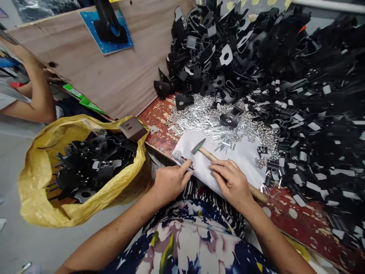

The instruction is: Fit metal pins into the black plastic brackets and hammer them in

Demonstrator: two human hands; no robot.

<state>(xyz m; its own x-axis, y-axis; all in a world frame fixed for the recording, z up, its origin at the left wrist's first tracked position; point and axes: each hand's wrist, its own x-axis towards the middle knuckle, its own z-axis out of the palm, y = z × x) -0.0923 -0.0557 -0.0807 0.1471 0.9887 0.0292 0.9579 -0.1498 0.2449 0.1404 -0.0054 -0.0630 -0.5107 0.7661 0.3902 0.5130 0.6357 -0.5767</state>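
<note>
A hammer (209, 154) with a wooden handle lies across a white sheet (245, 152) on the bench. My right hand (232, 180) is closed over its handle, and the handle's end sticks out past the palm. At the sheet's near left edge, the thumb and fingers of my left hand (172, 180) are pinched together. A small dark piece shows by those fingertips, but I cannot make out what they hold. Just beyond the hammer lies a heap of shiny metal pins and small springs (196, 116), with black plastic clip parts (229, 118) on it.
A large pile of black plastic parts (308, 83) covers the back and right of the red worn bench (159, 118). On my left stands a yellow sack (34, 182) of black clips, a brown block (132, 129) at its rim. Behind a wooden board (122, 76) is another person's arm (40, 91).
</note>
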